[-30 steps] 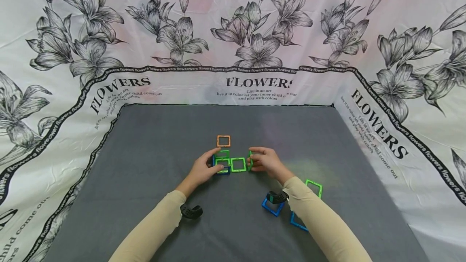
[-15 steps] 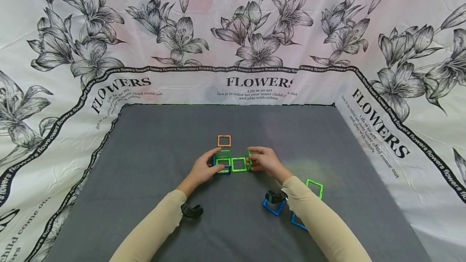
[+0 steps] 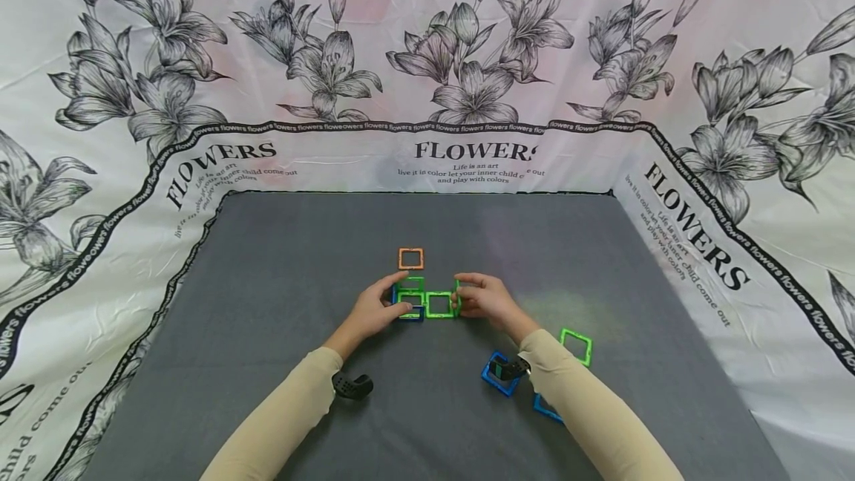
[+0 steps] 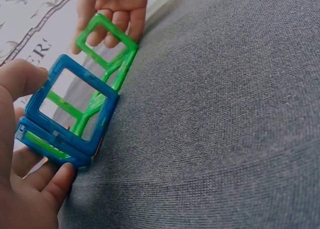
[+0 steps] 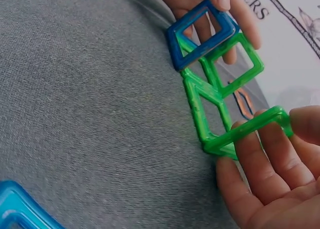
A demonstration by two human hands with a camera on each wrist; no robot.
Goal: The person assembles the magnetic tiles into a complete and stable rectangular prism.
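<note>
Green and blue square magnetic tiles form a small joined structure mid-table. My left hand (image 3: 371, 310) grips its left end, thumb on the upright front blue tile (image 4: 89, 75) and fingers around the upright left blue tile (image 4: 50, 137). Behind them stands a green tile (image 5: 243, 82). A second flat green tile (image 5: 196, 109) extends to the right of the base. At its right edge my right hand (image 3: 493, 301) pinches an upright green tile (image 5: 250, 129) between thumb and fingers. This tile's lower edge touches the flat one.
Just behind the structure lies a loose orange tile (image 3: 410, 249). Near my right forearm are a blue tile (image 3: 496, 386), another blue tile (image 3: 549, 415) partly under the sleeve, and a green tile (image 3: 577, 335). A flower-printed cloth (image 3: 481, 162) rises behind the grey table.
My right hand has shifted slightly left, bringing its green tile from a small gap to contact with the flat green tile. My left hand stays in place on the blue tiles.
</note>
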